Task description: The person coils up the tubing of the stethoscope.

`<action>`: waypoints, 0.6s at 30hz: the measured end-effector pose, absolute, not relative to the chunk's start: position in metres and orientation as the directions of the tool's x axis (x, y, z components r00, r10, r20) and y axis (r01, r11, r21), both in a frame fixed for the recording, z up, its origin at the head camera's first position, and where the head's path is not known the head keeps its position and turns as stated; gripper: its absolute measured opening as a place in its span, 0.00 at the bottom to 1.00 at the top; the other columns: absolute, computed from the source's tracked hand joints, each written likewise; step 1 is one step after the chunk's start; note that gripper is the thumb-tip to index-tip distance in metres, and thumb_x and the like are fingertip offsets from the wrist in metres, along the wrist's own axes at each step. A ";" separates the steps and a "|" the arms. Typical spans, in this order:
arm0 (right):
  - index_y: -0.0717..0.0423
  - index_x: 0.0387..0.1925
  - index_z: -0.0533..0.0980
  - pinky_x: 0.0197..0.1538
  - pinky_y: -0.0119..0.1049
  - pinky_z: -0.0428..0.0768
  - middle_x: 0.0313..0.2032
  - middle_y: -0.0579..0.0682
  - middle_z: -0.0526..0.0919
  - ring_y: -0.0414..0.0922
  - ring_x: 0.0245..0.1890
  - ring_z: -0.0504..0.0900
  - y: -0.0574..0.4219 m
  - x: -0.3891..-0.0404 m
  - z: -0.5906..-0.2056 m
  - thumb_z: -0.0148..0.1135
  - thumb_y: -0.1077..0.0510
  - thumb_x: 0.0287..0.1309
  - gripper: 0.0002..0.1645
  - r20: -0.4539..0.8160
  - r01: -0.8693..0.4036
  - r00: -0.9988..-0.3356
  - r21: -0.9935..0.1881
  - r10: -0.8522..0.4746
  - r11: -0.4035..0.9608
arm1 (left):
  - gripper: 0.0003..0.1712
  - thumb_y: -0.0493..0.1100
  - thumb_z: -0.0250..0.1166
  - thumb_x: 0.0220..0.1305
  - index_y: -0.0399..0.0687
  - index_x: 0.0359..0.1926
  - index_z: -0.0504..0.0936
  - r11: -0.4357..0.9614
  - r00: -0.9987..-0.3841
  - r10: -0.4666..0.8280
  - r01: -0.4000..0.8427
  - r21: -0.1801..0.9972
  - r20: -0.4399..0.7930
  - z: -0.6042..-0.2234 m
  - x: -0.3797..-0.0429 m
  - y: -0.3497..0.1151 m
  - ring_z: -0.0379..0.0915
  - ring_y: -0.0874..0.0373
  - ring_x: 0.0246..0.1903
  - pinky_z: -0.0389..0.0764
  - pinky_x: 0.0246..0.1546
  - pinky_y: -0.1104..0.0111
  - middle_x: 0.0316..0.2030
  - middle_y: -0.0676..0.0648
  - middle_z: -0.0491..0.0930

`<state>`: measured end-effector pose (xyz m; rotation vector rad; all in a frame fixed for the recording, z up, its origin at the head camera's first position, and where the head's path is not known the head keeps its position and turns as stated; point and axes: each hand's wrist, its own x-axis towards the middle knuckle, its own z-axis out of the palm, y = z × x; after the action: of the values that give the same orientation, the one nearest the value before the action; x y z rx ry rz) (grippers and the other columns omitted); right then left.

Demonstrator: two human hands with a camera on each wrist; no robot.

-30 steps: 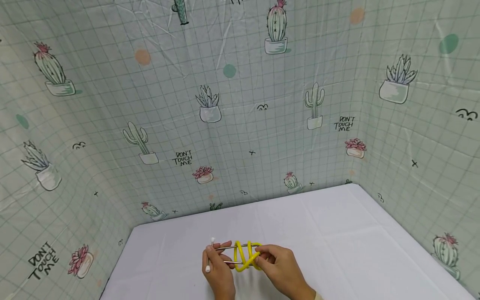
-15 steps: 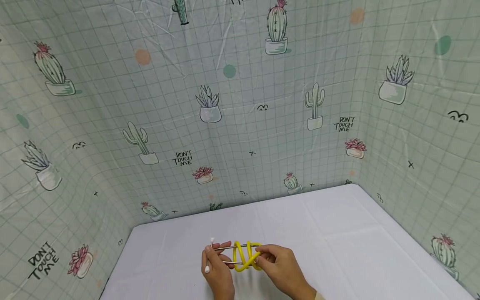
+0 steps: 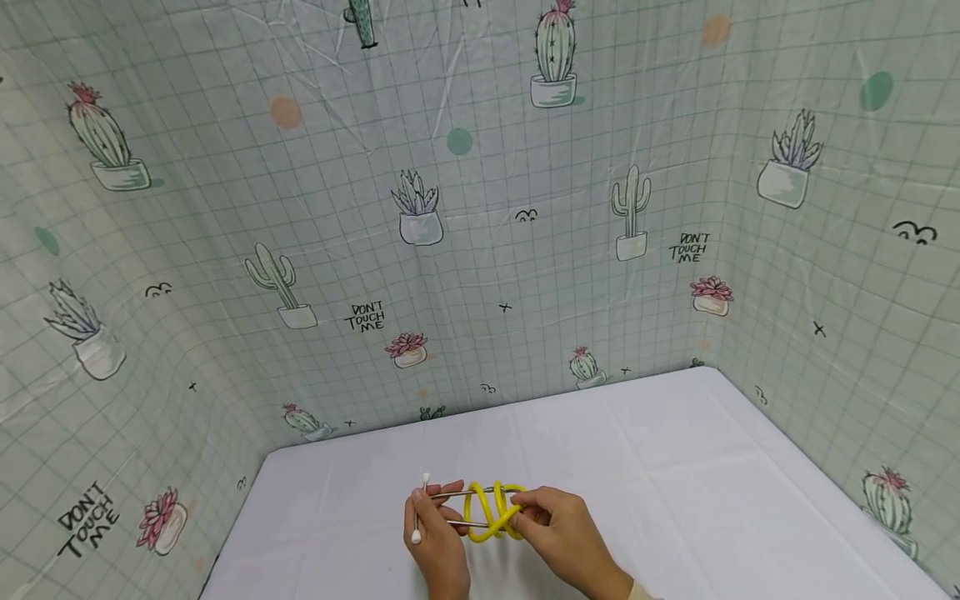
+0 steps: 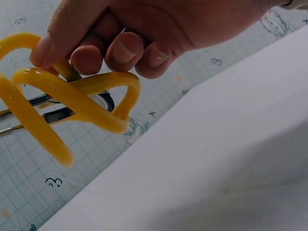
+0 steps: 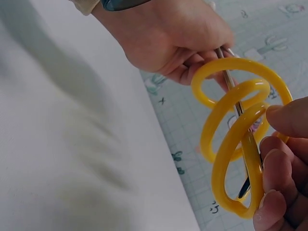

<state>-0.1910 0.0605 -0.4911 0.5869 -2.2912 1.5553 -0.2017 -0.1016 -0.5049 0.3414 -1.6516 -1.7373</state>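
Two bare hands hold up a yellow spiral coil threaded on a slim metal frame above the table. My left hand grips the frame's left end, where a crossbar with white tips stands across the fingers. At the other end, my right hand pinches the coil between thumb and fingers. In the right wrist view several round turns of the coil surround the metal rod. The left wrist view shows my right hand pinching the coil near the dark, rounded end of the frame.
A white-covered table lies under both hands. Behind it and along both sides hangs a pale green gridded cloth printed with cacti. A dark blue band circles the left wrist.
The coil's leftmost turn sits slightly nearer the left hand along the rods. Both hands keep nearly the same place and hold.
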 end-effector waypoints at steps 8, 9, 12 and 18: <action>0.59 0.38 0.86 0.24 0.29 0.78 0.26 0.36 0.78 0.33 0.23 0.73 0.062 -0.192 -0.493 0.73 0.65 0.53 0.09 0.476 -0.509 -0.861 -0.789 -0.181 0.345 | 0.27 0.54 0.41 0.82 0.33 0.43 0.72 0.056 -0.718 -0.637 0.320 0.946 0.280 -0.505 -0.202 -0.101 0.67 0.58 0.16 0.77 0.14 0.68 0.35 0.42 0.87; 0.59 0.38 0.86 0.24 0.29 0.77 0.26 0.36 0.79 0.33 0.23 0.73 0.062 -0.193 -0.493 0.73 0.65 0.54 0.09 0.477 -0.511 -0.859 -0.787 -0.185 0.346 | 0.27 0.54 0.41 0.82 0.33 0.43 0.72 0.056 -0.717 -0.637 0.324 0.945 0.284 -0.505 -0.202 -0.101 0.67 0.58 0.16 0.77 0.14 0.68 0.35 0.42 0.87; 0.58 0.39 0.86 0.25 0.28 0.78 0.28 0.36 0.80 0.32 0.23 0.73 0.063 -0.193 -0.494 0.73 0.64 0.55 0.09 0.482 -0.521 -0.853 -0.777 -0.199 0.353 | 0.27 0.54 0.41 0.82 0.34 0.43 0.72 0.060 -0.715 -0.636 0.328 0.943 0.289 -0.505 -0.202 -0.101 0.67 0.58 0.16 0.77 0.14 0.68 0.35 0.42 0.87; 0.59 0.41 0.86 0.25 0.28 0.77 0.30 0.37 0.80 0.32 0.24 0.73 0.065 -0.193 -0.495 0.72 0.62 0.57 0.09 0.472 -0.523 -0.852 -0.772 -0.225 0.362 | 0.26 0.54 0.41 0.82 0.34 0.44 0.72 0.044 -0.725 -0.631 0.322 0.946 0.277 -0.505 -0.202 -0.100 0.67 0.58 0.16 0.77 0.14 0.68 0.36 0.42 0.87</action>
<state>-0.1928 0.0650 -0.4952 0.6634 -2.3413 1.4870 -0.2020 -0.1000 -0.5051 0.3157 -1.6371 -1.7623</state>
